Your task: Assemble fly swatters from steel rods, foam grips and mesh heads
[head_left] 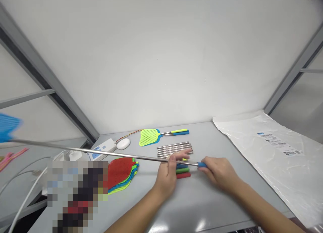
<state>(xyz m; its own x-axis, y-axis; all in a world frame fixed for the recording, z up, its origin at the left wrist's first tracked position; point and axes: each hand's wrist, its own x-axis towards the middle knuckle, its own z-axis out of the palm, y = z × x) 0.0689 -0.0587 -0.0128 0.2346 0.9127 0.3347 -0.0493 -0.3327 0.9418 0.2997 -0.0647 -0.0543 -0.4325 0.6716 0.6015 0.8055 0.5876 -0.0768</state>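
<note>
Blue fly swatter [101, 152] | left hand [168, 174] holding rod [148, 158], right hand [220, 171] gripping handle [202, 164] | grey tabletop [196, 202], white wall [161, 64]

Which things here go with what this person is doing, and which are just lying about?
Seems part of the work:
blue fly swatter, its handle in the right hand
yellow and blue swatters near the wall
metal rods
loose swatter heads
coloured handles

Probably just lying about:
power strip
round white thing
white labelled packaging
</note>
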